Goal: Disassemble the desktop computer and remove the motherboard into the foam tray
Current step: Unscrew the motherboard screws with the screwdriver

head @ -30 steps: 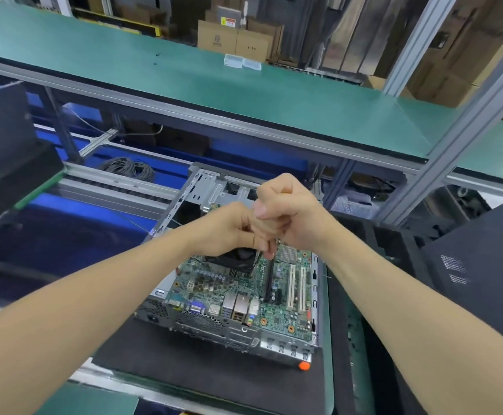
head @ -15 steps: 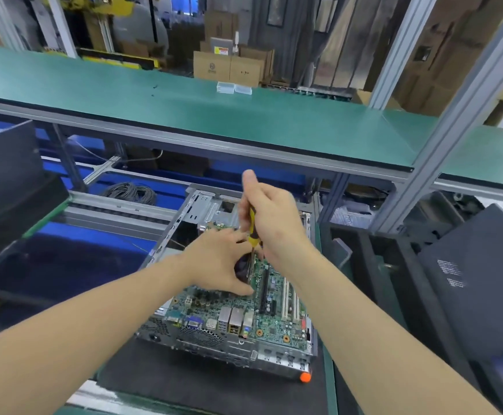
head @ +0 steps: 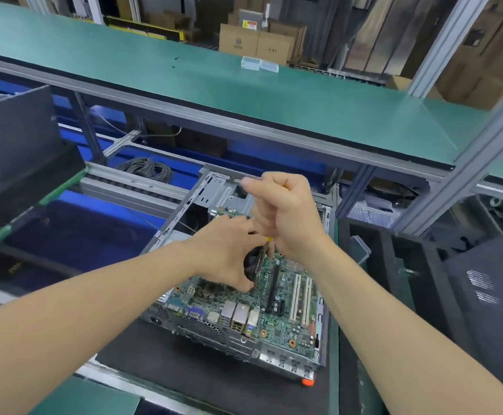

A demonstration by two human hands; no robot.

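Note:
An open grey metal computer case (head: 214, 187) lies on a black mat, with the green motherboard (head: 280, 319) inside it. My right hand (head: 286, 214) grips a screwdriver with a yellow handle (head: 269, 239), its shaft pointing down beside the black CPU fan (head: 251, 265). My left hand (head: 229, 253) rests on the fan with its fingers curled around the shaft near the tip. The black foam tray (head: 394, 259) stands to the right of the case.
A green shelf (head: 244, 94) on aluminium posts overhangs the bench just above my hands. A dark panel (head: 13, 145) leans at the left, another dark case panel (head: 489, 289) at the right. A coil of cable (head: 145, 169) lies behind the rollers.
My right hand has closed into a firmer fist around the screwdriver handle, hiding most of the yellow. My left hand stays at the fan. The view has shifted slightly.

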